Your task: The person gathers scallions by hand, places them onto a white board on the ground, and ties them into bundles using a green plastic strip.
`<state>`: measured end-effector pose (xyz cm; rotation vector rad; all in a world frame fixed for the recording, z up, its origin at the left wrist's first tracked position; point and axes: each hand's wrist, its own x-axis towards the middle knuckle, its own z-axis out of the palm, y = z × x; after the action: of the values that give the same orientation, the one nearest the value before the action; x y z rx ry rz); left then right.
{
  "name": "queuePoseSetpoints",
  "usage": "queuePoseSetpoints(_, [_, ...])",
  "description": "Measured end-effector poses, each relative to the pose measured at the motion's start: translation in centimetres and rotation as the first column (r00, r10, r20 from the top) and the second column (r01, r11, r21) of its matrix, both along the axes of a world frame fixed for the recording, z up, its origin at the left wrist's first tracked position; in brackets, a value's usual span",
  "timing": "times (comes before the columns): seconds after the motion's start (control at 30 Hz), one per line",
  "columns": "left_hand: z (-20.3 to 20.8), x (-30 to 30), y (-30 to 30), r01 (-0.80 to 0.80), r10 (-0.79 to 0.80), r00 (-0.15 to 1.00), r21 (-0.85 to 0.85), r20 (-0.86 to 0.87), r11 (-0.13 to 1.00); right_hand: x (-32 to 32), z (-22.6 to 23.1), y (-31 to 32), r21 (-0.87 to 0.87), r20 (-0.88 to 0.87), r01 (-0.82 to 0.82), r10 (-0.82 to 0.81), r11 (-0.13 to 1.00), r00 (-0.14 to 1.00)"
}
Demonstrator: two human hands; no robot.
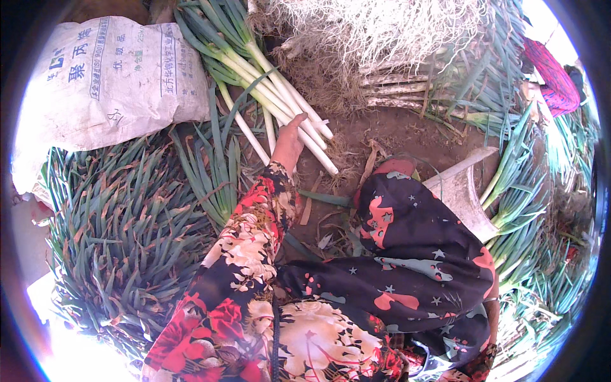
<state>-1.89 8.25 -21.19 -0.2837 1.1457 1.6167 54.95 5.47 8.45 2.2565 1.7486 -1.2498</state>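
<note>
My left hand (289, 145), at the end of a floral sleeve, is at the lower white stalks of a small bunch of peeled green onions (273, 95). Its thumb lies across the stalks and the other fingers are mostly hidden beneath, closed on them. The bunch lies on the soil with its green leaves pointing away from me. Low at the right, beside my bent knee, only a strip of my right hand (492, 309) and wrist shows; its fingers are hidden behind the patterned trouser leg.
A dense heap of green onion leaves (127, 235) fills the left, below a white woven sack (121, 83). Unpeeled onions with pale roots (382, 32) lie at the far side. A curved white piece (468, 197) stands by my knee, near more onions (519, 204). Another person's red sleeve (552, 76) shows far right.
</note>
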Motion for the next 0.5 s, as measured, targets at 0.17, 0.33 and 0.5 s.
queuePoseSetpoints(0.17, [-0.5, 0.8, -1.4, 0.104, -0.078, 0.985, 0.17, -0.152, 0.98, 2.3, -1.3, -0.2, -0.095, -0.188, 0.114, -0.13, 0.989, 0.973])
queuePoseSetpoints(0.33, [-1.2, -0.8, 0.5, -0.06, 0.049, 0.98, 0.053, 0.192, 0.997, 1.7, -0.9, -0.1, -0.087, -0.085, 0.106, -0.114, 0.991, 0.99])
queuePoseSetpoints(0.5, [0.6, -0.3, 1.4, -0.121, 0.097, 0.984, 0.165, 0.149, 0.979, 2.1, -0.5, 0.8, -0.004, 0.035, 0.031, -0.03, 1.0, 0.999])
